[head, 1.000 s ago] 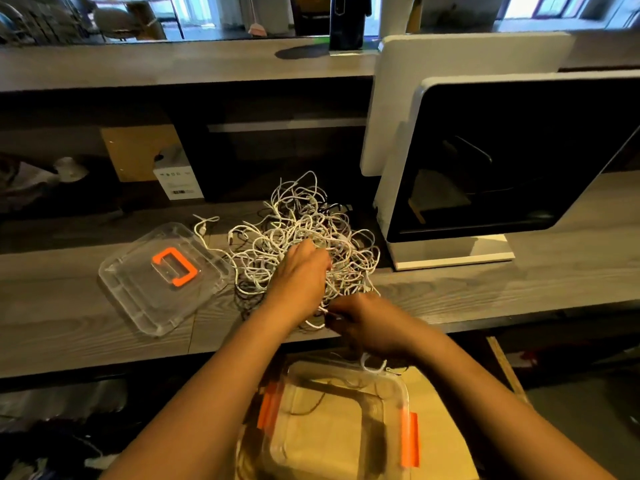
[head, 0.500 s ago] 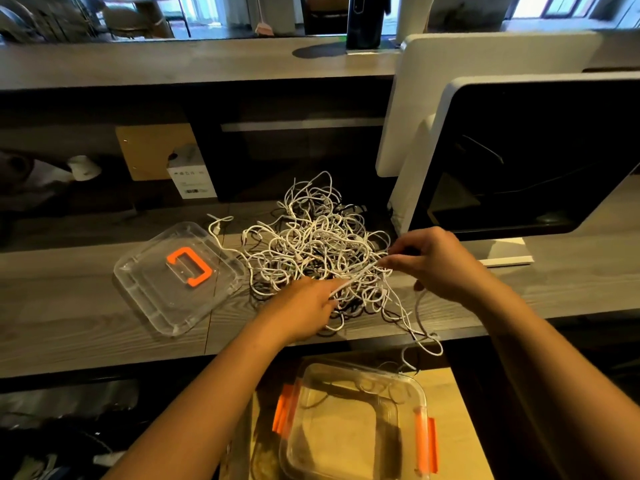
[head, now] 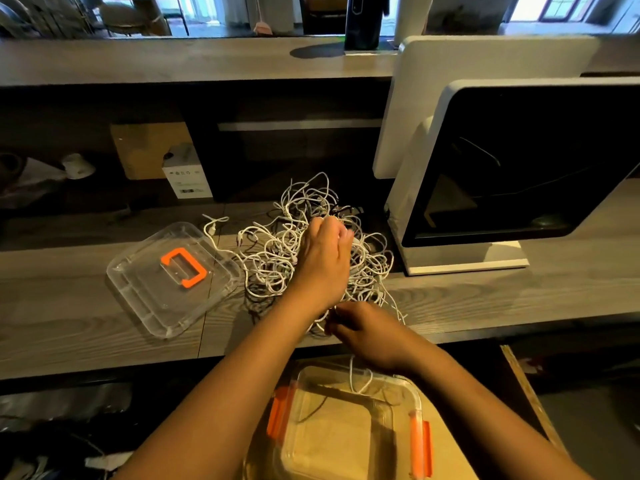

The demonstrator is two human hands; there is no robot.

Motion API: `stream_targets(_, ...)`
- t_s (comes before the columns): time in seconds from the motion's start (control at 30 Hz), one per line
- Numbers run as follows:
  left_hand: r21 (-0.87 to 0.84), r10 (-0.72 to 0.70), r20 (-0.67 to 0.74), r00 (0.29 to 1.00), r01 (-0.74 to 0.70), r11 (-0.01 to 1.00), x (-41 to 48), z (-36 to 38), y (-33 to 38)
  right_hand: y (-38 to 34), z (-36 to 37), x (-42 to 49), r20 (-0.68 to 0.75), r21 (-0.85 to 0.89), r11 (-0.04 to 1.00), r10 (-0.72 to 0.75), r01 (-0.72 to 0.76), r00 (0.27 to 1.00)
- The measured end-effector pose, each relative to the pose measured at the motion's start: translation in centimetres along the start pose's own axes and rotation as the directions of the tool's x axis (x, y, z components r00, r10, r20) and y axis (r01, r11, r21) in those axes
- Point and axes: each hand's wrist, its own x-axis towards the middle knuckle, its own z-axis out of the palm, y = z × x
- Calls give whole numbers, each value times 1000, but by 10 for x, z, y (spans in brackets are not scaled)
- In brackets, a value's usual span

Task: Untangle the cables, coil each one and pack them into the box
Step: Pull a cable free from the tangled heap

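Note:
A tangled heap of thin white cables (head: 277, 258) lies on the grey wooden counter (head: 69, 313). My left hand (head: 323, 261) rests on top of the heap, its fingers closed into the strands. At the heap's near edge my right hand (head: 367, 332) pinches a white cable, and a loop of it hangs down into the box. The clear plastic box (head: 349, 427) with orange latches stands open below the counter edge on a wooden surface. Its clear lid (head: 169, 278) with an orange handle lies flat on the counter, left of the heap.
A white-framed monitor (head: 519, 168) stands on the counter right of the heap, with a white panel (head: 467, 81) behind it. A small white carton (head: 187, 180) and a brown cardboard box (head: 149, 150) sit in the recess behind. A higher shelf (head: 173, 60) runs across the back.
My right hand has come back from near the monitor to the near edge of the heap. My left hand has moved up onto the heap's top.

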Motion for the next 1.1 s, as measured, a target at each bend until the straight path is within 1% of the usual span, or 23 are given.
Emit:
stream_targets(0.03, 202, 32, 35, 999, -38, 979, 1, 1, -7, -2, -6, -2, -3, -40, 999, -11, 11, 1000)
stream_targets(0.07, 339, 43, 66, 997, -63, 939, 1, 0, -14, -4, -13, -4, -7, -82, 996, -22, 21, 1000)
stream_targets(0.1, 410, 42, 93, 995, -77, 909, 1, -2, -19, -5, -21, -6, -11, -134, 991, -26, 24, 1000)
stream_targets(0.13, 433, 27, 119, 993, -76, 898, 1, -5, -23, -6, -29, -9, -17, -182, 983, -21, 17, 1000)
stream_targets(0.17, 434, 4, 144, 990, -66, 898, 1, -8, -27, -6, -37, -10, -22, -212, 977, -5, 0, 1000)
stream_targets(0.2, 434, -18, 165, 986, -56, 899, 1, -10, -31, -6, -45, -12, -26, -205, 978, 22, -27, 999)
stream_targets(0.3, 439, -24, 267, 963, -100, 893, 2, -11, -34, -7, -61, -14, -55, -137, 987, 74, -81, 996)
stream_targets(0.4, 435, -36, 356, 934, -131, 891, -2, -12, -29, -8, -71, -14, -176, -176, 982, 32, -63, 984)
stream_targets(0.5, 405, -68, 412, 908, -116, 907, -3, -23, -25, -6, -81, -16, -307, -110, 993, 2, -37, 952)
stream_targets(0.6, 435, -71, 455, 888, -151, 888, -8, -26, -20, -4, -86, -13, -385, -88, 996, -24, -10, 923)
stream_targets(0.63, 420, -81, 457, 886, -135, 897, -9, -24, -19, -2, -86, -10, -425, -70, 998, -30, 0, 905)
stream_targets(0.67, 372, -90, 464, 881, -102, 923, -9, -23, -18, 0, -84, -7, -475, -24, 1000, -22, 12, 880)
stream_targets(0.7, 272, -104, 477, 873, -34, 962, -10, -22, -17, 4, -82, -4, -527, 46, 999, 2, 26, 850)
stream_targets(0.73, 124, -108, 498, 860, 53, 991, -10, -23, -14, 9, -79, -1, -571, 110, 993, 33, 37, 820)
stream_targets(0.77, -44, -99, 511, 854, 141, 989, -9, -24, -12, 14, -75, 1, -593, 171, 985, 74, 36, 802)
stream_targets(0.8, -218, -78, 511, 856, 217, 951, -10, -27, -7, 19, -69, 2, -581, 241, 970, 125, 23, 804)
stream_targets(0.83, -360, -55, 506, 861, 268, 894, -10, -30, -1, 23, -60, 3, -544, 322, 947, 176, 10, 820)
stream_targets(0.9, -525, 6, 463, 886, 269, 807, -13, -30, 11, 23, -40, 4, -452, 443, 896, 241, -18, 859)
stream_targets(0.93, -592, 17, 414, 910, 255, 765, -14, -28, 16, 20, -30, 5, -403, 462, 886, 245, -35, 882)
stream_targets(1.0, -721, -26, 298, 954, 243, 649, -12, -22, 24, 12, -13, 7, -284, 432, 900, 193, -55, 939)
stream_targets(1.03, -753, -67, 235, 970, 225, 618, -11, -19, 25, 6, -5, 7, -222, 387, 921, 148, -52, 964)
stream_targets(1.07, -736, -102, 152, 983, 181, 652, -9, -18, 25, 3, 1, 7, -170, 319, 947, 105, -46, 980)
stream_targets(1.1, -658, -112, 57, 992, 121, 743, -5, -16, 23, 0, 6, 6, -132, 250, 968, 65, -30, 989)
